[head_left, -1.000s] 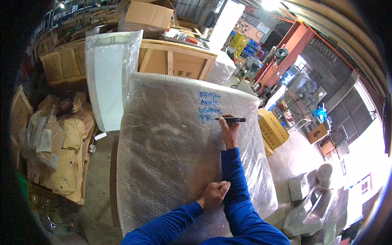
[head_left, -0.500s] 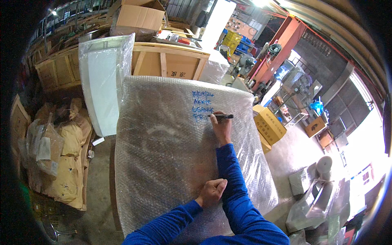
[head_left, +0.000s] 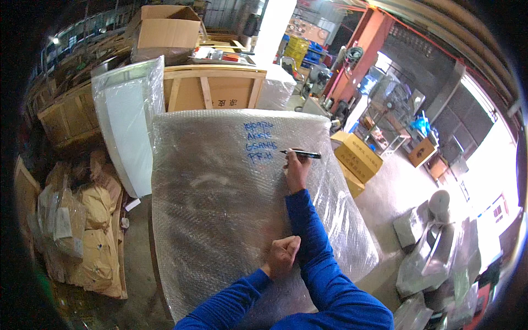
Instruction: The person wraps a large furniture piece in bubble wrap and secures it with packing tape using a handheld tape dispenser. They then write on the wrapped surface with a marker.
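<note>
A large flat piece wrapped in bubble wrap [head_left: 220,220] fills the middle of the view. Several rows of blue handwriting [head_left: 258,144] stand near its far edge, right of centre. My right hand [head_left: 297,171] grips a black marker [head_left: 308,154] between thumb and fingers. The marker's tip points left, close to the end of the writing; whether it touches the wrap I cannot tell. My left hand [head_left: 282,256] is closed into a fist beside my right forearm, over the wrapped surface. What its fingers hold, if anything, is hidden.
A plastic-wrapped white panel [head_left: 129,124] leans at the left, near a wooden crate [head_left: 231,91] and an open cardboard box [head_left: 168,33]. Brown paper and plastic bundles [head_left: 96,236] lie at far left. Yellowish cartons [head_left: 358,158] stand right; wrapped pieces [head_left: 429,253] sit on the floor.
More blue marks now end the lowest row of writing. My right hand has moved right of the row with the marker. The left fist stays by the right forearm, and the view has shifted slightly.
</note>
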`<action>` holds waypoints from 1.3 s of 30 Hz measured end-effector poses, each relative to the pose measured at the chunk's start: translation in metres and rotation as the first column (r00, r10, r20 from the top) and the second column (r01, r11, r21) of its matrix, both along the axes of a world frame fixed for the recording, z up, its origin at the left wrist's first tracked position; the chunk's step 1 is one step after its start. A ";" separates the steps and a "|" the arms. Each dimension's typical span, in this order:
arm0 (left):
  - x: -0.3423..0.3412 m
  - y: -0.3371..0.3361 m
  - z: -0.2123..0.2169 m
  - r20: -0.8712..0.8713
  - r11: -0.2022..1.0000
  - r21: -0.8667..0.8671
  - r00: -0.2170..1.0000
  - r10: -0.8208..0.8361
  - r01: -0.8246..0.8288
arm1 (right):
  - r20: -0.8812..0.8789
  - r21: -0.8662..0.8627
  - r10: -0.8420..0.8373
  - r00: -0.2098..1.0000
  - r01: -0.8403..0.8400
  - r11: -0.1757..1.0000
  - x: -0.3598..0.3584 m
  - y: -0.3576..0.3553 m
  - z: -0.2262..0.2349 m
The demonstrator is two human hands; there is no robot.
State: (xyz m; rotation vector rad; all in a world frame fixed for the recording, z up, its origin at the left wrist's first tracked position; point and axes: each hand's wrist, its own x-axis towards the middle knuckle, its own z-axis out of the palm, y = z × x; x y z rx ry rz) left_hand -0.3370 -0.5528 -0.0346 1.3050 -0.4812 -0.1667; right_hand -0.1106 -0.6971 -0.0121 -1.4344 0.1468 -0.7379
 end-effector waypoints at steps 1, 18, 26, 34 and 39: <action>0.000 0.001 0.004 -0.010 0.999 -0.030 1.000 -0.013 0.013 | -0.006 -0.043 -0.018 1.000 0.018 0.999 0.000 0.001 -0.001; -0.025 0.096 0.174 0.670 0.468 -0.579 0.717 -0.194 0.668 | 0.010 -0.107 0.113 0.994 -0.111 0.988 -0.009 -0.001 0.006; 0.046 0.069 0.109 0.279 0.912 -0.303 0.941 -0.191 0.275 | -0.082 -0.358 0.328 0.941 -0.335 0.871 -0.029 0.024 0.000; 0.109 0.042 -0.010 -0.038 0.891 -0.233 0.919 0.391 -0.389 | -0.161 -0.456 0.348 0.924 -0.382 0.803 -0.024 0.037 -0.004; 0.117 0.046 -0.016 -0.105 0.867 -0.299 0.917 0.385 -0.398 | -0.134 -0.511 0.392 0.910 -0.402 0.760 -0.029 0.038 0.004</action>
